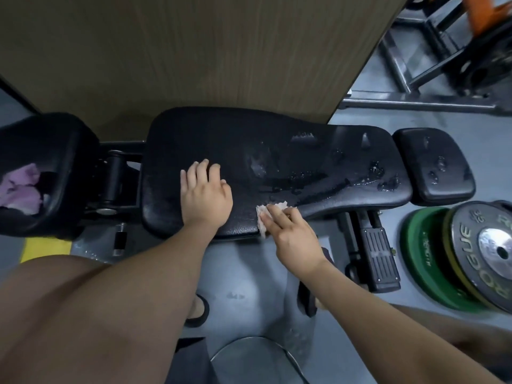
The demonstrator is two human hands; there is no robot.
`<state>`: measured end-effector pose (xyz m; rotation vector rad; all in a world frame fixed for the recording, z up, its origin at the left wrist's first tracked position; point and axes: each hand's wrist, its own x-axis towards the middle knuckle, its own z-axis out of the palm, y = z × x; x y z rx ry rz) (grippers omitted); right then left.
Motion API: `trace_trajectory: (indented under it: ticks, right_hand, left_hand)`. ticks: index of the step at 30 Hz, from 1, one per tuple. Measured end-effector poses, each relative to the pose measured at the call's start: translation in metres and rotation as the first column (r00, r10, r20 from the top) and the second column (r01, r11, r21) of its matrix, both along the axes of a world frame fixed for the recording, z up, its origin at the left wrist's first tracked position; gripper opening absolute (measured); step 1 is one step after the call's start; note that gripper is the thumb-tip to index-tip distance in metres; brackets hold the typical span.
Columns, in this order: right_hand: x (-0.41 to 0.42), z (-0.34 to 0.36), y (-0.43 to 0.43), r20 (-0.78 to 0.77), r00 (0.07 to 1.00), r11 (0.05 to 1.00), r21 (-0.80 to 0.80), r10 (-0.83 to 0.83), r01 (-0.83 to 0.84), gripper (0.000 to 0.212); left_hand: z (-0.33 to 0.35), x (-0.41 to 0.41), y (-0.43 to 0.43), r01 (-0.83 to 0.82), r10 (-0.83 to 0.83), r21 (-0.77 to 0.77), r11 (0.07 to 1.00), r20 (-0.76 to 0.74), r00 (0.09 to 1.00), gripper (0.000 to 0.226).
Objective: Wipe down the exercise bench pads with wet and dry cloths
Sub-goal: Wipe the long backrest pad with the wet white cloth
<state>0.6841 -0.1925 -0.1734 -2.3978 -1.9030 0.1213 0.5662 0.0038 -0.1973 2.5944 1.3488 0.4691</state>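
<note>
Cloth (261, 216) pressed by my right hand (291, 236), fingers straight, mopping the wet pad (221, 139) — left hand (206, 191) flat, empty, probably bracing.

Long pad (277, 162) is set across frame centre. Small pad (432, 167) is placed just right of it, third pad (50, 162) at far left with a crumpled cloth (22, 189) on it. Left hand (205, 195) is laid flat on the long pad, left of centre. Right hand (291, 236) is pressed on a second cloth (266, 214) at the pad's lower edge. Weight plates (457, 259) are stacked at lower right, and a panel (194, 51) stands behind, along the top.
</note>
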Motion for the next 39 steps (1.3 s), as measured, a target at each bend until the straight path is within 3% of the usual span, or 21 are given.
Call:
trace_trajectory:
  ticks: [9,16,21,27,34,36,39]
  right_hand:
    - [0.021,0.005,0.048,-0.079,0.989,0.992,0.021,-0.126,0.128,0.072]
    - [0.029,-0.003,0.038,-0.075,0.997,0.996,0.086,0.000,0.006,0.062]
    - [0.035,0.007,0.081,-0.104,0.983,0.982,0.098,-0.151,0.161,0.045]
    - [0.035,0.003,0.056,-0.104,0.988,0.993,0.026,0.114,-0.112,0.052]
    - [0.072,0.012,0.133,-0.077,0.989,0.992,-0.009,-0.124,0.123,0.038]
    - [0.057,0.010,0.119,-0.084,0.994,0.996,0.031,-0.075,0.078,0.037]
    - [0.039,0.008,0.084,-0.071,0.988,0.990,0.025,0.139,-0.138,0.051]
  left_hand:
    - [0.005,0.004,-0.001,-0.050,0.049,-0.017,0.999,-0.035,0.998,0.041]
    - [0.003,0.005,0.000,-0.070,0.070,0.003,0.998,-0.049,0.996,0.039]
    - [0.004,0.007,0.000,-0.084,0.084,0.003,0.996,-0.062,0.995,0.040]
    - [0.003,0.007,0.001,-0.082,0.082,0.000,0.997,-0.051,0.995,0.040]
    - [0.002,0.006,0.003,-0.077,0.077,-0.010,0.997,-0.045,0.996,0.042]
    - [0.002,0.006,0.003,-0.078,0.077,-0.016,0.997,-0.049,0.996,0.041]
    - [0.002,0.007,0.004,-0.090,0.089,-0.015,0.996,-0.043,0.995,0.041]
